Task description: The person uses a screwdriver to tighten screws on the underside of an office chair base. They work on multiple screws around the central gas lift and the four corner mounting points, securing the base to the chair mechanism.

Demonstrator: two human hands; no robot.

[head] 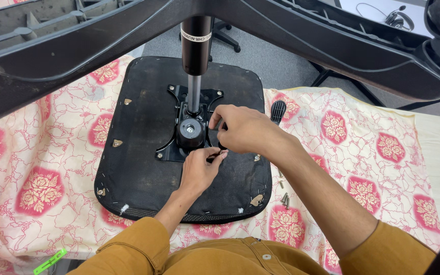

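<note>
Centre frame | my left hand (199,170) and right hand (243,130), fingers closed, pinch a small black part on the seat-bottom mechanism plate (171,147) | fastening step, I judge | next calls for steady alignment.

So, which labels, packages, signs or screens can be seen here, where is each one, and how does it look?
Label: a narrow white band with small dark print, wrapped around the black cylinder of the chair's gas lift, top centre, above the upturned seat.
Packages, signs, screens: none in view.
</note>
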